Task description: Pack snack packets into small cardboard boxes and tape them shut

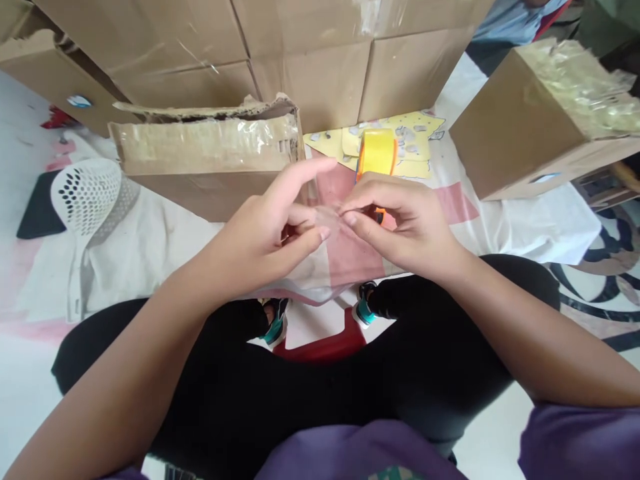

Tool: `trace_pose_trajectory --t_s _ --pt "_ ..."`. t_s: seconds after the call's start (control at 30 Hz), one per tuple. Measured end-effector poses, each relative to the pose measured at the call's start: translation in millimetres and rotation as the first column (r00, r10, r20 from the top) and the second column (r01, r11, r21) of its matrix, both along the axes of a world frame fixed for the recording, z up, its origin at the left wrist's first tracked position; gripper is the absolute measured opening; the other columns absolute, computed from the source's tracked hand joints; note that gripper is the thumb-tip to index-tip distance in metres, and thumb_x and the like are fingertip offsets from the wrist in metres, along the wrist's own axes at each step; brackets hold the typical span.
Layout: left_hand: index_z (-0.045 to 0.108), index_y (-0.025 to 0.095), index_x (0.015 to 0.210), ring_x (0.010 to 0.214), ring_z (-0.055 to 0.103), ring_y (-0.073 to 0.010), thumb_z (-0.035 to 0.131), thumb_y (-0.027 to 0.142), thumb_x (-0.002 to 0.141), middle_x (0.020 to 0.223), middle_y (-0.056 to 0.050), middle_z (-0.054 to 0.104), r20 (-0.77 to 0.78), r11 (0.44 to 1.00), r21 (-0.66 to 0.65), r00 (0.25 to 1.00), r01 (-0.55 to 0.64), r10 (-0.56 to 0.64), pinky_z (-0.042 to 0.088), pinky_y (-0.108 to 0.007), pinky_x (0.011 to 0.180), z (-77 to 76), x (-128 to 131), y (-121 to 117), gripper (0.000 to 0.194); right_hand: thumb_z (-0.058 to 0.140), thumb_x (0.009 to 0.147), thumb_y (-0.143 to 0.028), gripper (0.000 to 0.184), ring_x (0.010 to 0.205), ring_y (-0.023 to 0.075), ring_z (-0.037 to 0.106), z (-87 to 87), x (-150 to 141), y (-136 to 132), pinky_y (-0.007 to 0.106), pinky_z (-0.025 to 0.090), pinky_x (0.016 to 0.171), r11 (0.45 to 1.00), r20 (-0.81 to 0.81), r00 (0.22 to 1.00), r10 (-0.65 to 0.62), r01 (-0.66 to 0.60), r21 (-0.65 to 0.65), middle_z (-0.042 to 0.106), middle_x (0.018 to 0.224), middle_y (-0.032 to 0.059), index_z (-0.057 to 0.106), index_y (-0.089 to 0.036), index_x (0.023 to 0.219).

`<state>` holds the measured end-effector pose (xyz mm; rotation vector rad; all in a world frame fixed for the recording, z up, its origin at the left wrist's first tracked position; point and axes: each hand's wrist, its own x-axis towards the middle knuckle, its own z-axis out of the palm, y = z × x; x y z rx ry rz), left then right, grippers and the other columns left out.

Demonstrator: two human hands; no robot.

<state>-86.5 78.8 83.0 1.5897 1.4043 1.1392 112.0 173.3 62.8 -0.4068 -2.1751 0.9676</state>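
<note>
Both hands meet at the centre: the left hand (273, 223) and right hand (400, 217) pinch a clear plastic bag (345, 257) between fingertips. Just beyond lies a yellow tape dispenser (377, 153), left of it a taped cardboard box (210, 163), far right another box (530, 120).

Stacked cardboard boxes (300, 47) form a wall beyond the hands. White-and-pink sheet (150, 247) covers the floor. White perforated chair (87, 193) off left; patterned rug (605, 287) off right. Soft daylight.

Glossy, seemingly plastic bag (345, 257); matt cardboard box (210, 167) under shiny tape.
</note>
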Motion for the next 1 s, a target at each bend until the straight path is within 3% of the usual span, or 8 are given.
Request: trace_pose_trajectory --t_s 0.07,0.13,0.27,0.37,0.53,0.73,0.9,1.0 --pt "0.053 0.03 0.143 0.047 0.04 -0.0109 0.078 0.021 0.08 0.054 0.009 0.05 -0.077 1.0 -0.018 0.997 0.011 -0.013 0.03 -0.025 0.048 -1.8 0.1 1.9 0.068 0.058 0.099 -0.047 0.027 0.072 0.016 0.059 1.4 2.0 -1.4 0.032 0.051 0.067 0.998 0.011 0.999 -0.045 0.044 0.049 0.065 0.08 0.0027 0.07 -0.024 0.089" --pt "0.051 0.029 0.145 0.047 0.036 -0.0104 0.076 0.025 0.083 0.052 0.01 0.047 -0.147 0.997 0.023 0.986 -0.071 0.074 0.028 -0.025 0.048 -2.3 -3.3 3.7 0.067 0.057 0.099 -0.045 0.027 0.075 0.0173 0.062 3.7 4.3 -3.3 0.034 0.053 0.071 0.989 0.006 0.994 -0.11 0.109 0.101 0.066 0.081 0.003 0.07 -0.025 0.089" --pt "0.063 0.026 0.131 0.045 0.025 -0.009 0.069 0.024 0.09 0.047 0.011 0.039 -0.275 0.952 0.195 0.919 -0.235 0.283 0.022 -0.027 0.049 5.4 -16.9 3.7 0.041 0.057 0.1 -0.044 0.027 0.079 0.0188 0.063 7.3 7.4 -4.2 0.035 0.054 0.073 0.958 -0.058 0.966 -0.251 0.256 0.131 0.065 0.081 0.0038 0.069 -0.025 0.086" --pt "0.073 0.025 0.115 0.048 0.029 -0.0098 0.067 0.033 0.094 0.048 0.009 0.041 -0.358 0.934 0.324 0.895 -0.149 0.267 0.023 -0.029 0.052 14.4 -23.7 -0.5 0.024 0.058 0.099 -0.04 0.024 0.077 0.0185 0.062 7.7 6.7 -2.2 0.035 0.054 0.07 0.95 -0.08 0.959 -0.272 0.281 0.136 0.064 0.079 0.0035 0.069 -0.025 0.085" --pt "0.078 0.028 0.096 0.05 0.038 -0.01 0.072 0.041 0.089 0.055 0.006 0.049 -0.501 0.925 0.377 0.849 0.037 0.17 0.029 -0.029 0.054 13.8 -15.2 -6.1 0.016 0.058 0.098 -0.026 0.015 0.067 0.0158 0.059 2.1 0.7 -6.7 0.032 0.048 0.061 0.957 -0.047 0.994 -0.103 0.112 0.269 0.065 0.078 0.0026 0.071 -0.023 0.092" --pt "0.078 0.031 0.079 0.053 0.045 -0.014 0.072 0.029 0.087 0.054 0.003 0.05 -0.533 0.946 0.324 0.827 0.006 0.177 0.026 -0.03 0.053 7.2 -3.2 -5.1 0.01 0.054 0.099 -0.032 0.019 0.069 0.0173 0.061 -4.9 -3.0 -12.9 0.032 0.05 0.061 0.972 0.063 0.995 -0.078 0.062 0.228 0.066 0.081 0.0023 0.073 -0.029 0.1" --pt "0.079 0.027 0.081 0.083 0.062 -0.0181 0.074 0.022 0.087 0.089 -0.002 0.071 -0.485 0.864 0.502 0.836 0.025 0.257 0.043 -0.032 0.076 14.6 -12.8 0.6 0.009 0.054 0.099 -0.03 0.038 0.074 0.0179 0.062 -7.9 -2.7 -17.8 0.033 0.055 0.07 0.978 0.11 0.992 -0.066 0.042 0.206 0.07 0.092 0.0011 0.061 -0.035 0.135" --pt "0.078 0.023 0.081 0.091 0.062 -0.0163 0.079 0.018 0.083 0.089 0.001 0.072 -0.224 0.869 0.457 0.921 -0.191 0.32 0.043 -0.031 0.092 20.1 -27.7 3.3 0.006 0.054 0.098 -0.029 0.062 0.076 0.0178 0.062 -10.8 -2.9 -24.2 0.033 0.057 0.075 0.987 0.189 0.982 -0.02 -0.011 0.161 0.071 0.098 0.0013 0.036 -0.033 0.156"
